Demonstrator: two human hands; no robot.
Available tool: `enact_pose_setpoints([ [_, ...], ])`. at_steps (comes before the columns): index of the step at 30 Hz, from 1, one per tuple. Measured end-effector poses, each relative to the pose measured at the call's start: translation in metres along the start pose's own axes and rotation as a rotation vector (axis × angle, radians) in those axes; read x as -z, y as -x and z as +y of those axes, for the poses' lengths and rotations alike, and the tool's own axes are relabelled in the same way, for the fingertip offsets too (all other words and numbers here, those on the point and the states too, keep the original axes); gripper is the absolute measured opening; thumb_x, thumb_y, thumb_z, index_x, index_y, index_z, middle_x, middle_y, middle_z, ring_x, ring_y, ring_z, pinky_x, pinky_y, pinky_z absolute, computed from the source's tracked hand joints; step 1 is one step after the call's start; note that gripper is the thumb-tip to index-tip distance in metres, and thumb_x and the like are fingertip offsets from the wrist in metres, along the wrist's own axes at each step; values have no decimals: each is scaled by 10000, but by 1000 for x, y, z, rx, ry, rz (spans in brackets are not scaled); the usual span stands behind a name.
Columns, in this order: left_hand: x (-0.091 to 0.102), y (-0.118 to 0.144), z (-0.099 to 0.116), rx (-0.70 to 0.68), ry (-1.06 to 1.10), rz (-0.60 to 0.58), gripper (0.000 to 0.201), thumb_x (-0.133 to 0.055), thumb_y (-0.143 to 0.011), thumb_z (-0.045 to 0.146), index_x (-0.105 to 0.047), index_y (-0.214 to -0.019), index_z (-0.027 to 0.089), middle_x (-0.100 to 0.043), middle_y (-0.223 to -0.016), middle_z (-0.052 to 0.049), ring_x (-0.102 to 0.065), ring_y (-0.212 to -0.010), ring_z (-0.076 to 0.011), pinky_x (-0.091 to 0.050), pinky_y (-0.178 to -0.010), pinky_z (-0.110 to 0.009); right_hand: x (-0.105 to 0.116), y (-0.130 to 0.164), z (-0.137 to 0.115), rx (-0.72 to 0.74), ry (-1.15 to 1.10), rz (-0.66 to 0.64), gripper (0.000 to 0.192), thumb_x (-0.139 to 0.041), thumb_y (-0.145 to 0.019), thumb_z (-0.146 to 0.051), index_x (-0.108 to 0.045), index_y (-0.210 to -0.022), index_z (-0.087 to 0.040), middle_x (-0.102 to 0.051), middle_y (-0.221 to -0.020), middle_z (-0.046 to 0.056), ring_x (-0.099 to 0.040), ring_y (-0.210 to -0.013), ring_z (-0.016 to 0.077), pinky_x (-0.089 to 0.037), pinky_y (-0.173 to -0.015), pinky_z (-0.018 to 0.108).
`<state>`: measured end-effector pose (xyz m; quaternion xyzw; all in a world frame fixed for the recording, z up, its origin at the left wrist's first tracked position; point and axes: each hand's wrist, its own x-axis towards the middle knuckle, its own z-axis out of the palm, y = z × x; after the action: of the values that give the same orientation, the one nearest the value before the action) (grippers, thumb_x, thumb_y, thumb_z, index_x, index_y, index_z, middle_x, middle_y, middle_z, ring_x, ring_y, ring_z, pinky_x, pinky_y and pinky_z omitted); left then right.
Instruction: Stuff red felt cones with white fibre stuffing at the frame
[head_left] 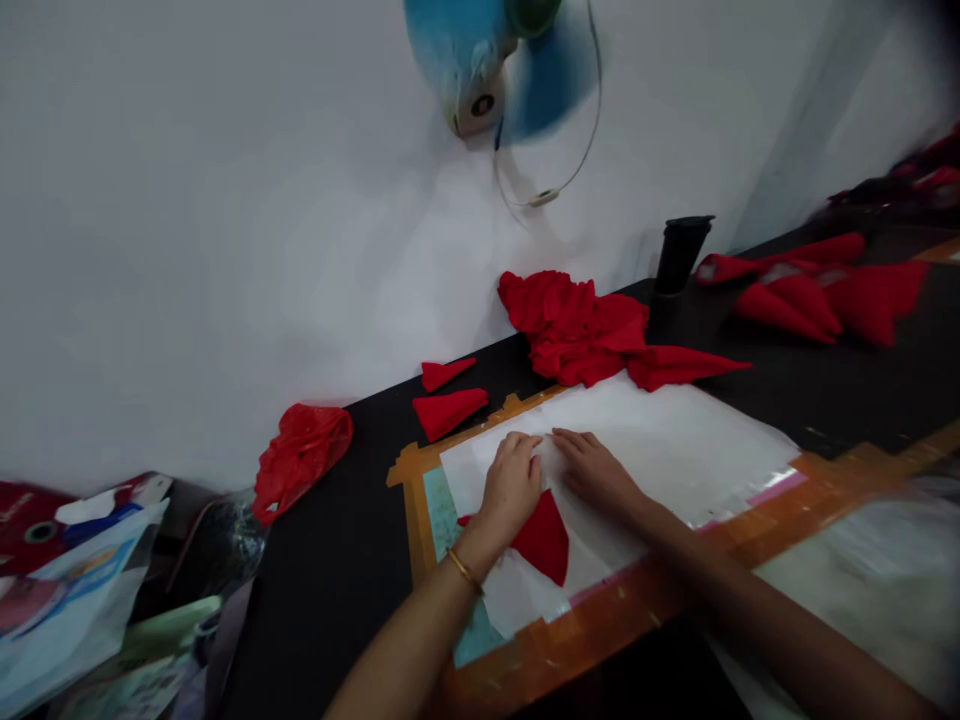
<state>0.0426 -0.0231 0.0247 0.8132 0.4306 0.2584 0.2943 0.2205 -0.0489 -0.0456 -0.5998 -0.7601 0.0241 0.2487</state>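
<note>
Left hand (pixel 516 478): centre of frame, palm down, fingers bent over white sheet (pixel 697 440); whether pinching, cannot tell. Right hand (pixel 592 472): just beside it, forearm from lower right, fingers extended, close together; grip likewise unclear. Red piece (pixel 547 540): below the hands, partly behind left wrist. Sheet runs on rightward; tape (pixel 615 612) borders its lower edge, red heap (pixel 577 325) its upper.

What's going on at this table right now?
A person's left hand and right hand are close together over a white sheet. A red cloth piece lies on it, partly hidden by the left arm. A red cloth pile sits at the far edge. Whether either hand grips anything is unclear.
</note>
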Motion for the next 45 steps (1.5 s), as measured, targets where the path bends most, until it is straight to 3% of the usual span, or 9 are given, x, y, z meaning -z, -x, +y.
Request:
enact_pose_setpoints([
  [4, -15, -8, -3, -100, -132, -68, 302, -430, -848, 81, -648, -1034, 174, -599, -1080, -103, -517, -1063, -239, -417, -994, -393, 7, 7, 0, -46, 43, 6, 690, -521, -745, -120, -390, -1423, -130, -500, -1420, 154, -519, -1186, 316, -434, -971, 481],
  [9, -34, -7, 0, -150, -252, -114, 324, -421, -822, 45, -661, -993, 179, -591, -1083, -112, -498, -1040, -258, -443, -932, -397, 15, 15, 4, 66, 216, 37, 644, -555, -855, -246, -346, -1463, -238, -285, -1567, 151, -512, -1197, 335, -215, -1074, 638],
  [12, -25, -4, 4, -150, -285, -119, 302, -441, -838, 71, -661, -1012, 183, -593, -1055, -108, -506, -1031, -255, -452, -911, -381, 16, 14, 10, 94, 180, -37, 520, -539, -895, -279, -451, -1406, -247, -384, -1518, 142, -505, -1197, 337, -378, -988, 560],
  [18, 8, 34, 15, -34, -313, -61, 174, -450, -919, 245, -619, -935, 207, -612, -942, -75, -561, -936, -235, -458, -844, -368, 20, 8, 25, 13, -142, -84, 530, -482, -753, -28, -628, -1235, -191, -625, -1200, 137, -568, -1066, 272, -468, -927, 436],
  [23, -11, 77, 29, 43, -443, -143, 325, -656, -767, 395, -570, -989, 175, -612, -1026, -141, -553, -967, -336, -459, -824, -458, 30, 18, 19, -112, -308, -8, 467, -413, -772, -74, -648, -1164, -170, -669, -1085, 102, -626, -970, 221, -506, -882, 364],
  [30, -23, 93, 24, 124, -532, -130, 367, -527, -721, 96, -560, -1085, 133, -635, -1050, -172, -583, -978, -352, -455, -837, -487, 53, 61, -20, -680, -1166, -81, 354, -531, -789, -356, -689, -1040, -164, -704, -697, 21, -609, -564, 190, -484, -517, 287],
  [34, -15, 92, 12, 198, -390, -23, 215, -464, -847, 144, -601, -1007, 190, -695, -958, -119, -641, -889, -287, -468, -773, -402, 55, 72, -56, -661, -1417, -125, 312, -598, -757, -395, -710, -979, -205, -712, -715, 32, -629, -618, 214, -505, -587, 323],
  [42, -11, 91, 11, 185, 47, 189, 146, -487, -913, 242, -621, -969, 237, -706, -911, -17, -643, -829, -187, -486, -768, -317, 20, 67, -87, -256, -627, -49, 283, -460, -736, -200, -706, -875, -186, -683, -900, 122, -630, -802, 255, -515, -752, 396],
  [45, -13, 95, 17, 42, -21, 159, 185, -472, -913, 198, -628, -1008, 230, -691, -970, -49, -633, -908, -205, -495, -820, -339, 15, 59, -88, -264, -710, -26, 259, -463, -742, -196, -691, -865, -195, -693, -894, 104, -637, -829, 248, -511, -791, 386],
])
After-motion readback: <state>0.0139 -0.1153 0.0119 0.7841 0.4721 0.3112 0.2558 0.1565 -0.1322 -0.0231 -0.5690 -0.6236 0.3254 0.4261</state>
